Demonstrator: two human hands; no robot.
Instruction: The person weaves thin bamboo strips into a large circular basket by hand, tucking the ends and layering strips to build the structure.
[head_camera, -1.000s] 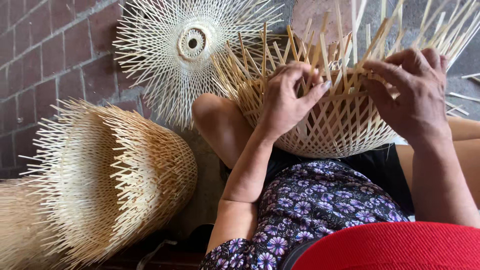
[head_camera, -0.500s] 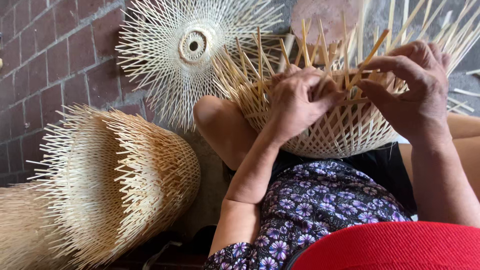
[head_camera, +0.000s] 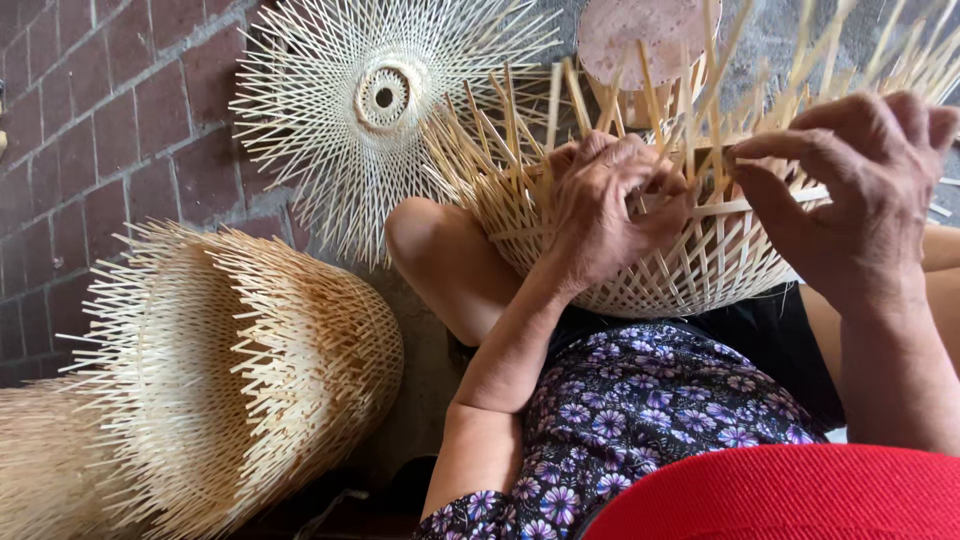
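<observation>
Left hand (head_camera: 610, 205), right hand (head_camera: 860, 190) pinch strips on half-woven bamboo basket (head_camera: 660, 265) between them

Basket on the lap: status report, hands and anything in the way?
Left hand gripping basket rim. Right hand pinching a strip. Upright strip ends crowd both hands.

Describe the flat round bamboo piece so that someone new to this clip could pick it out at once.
Start at the red brick paving on the upper left. Lying on it, just above the person's bare knee, is the flat bamboo disc. Unlike the half-woven basket in the hands and the stacked deep baskets at lower left, it is flat, with thin strips radiating like sun rays from a small ringed hole.
</observation>
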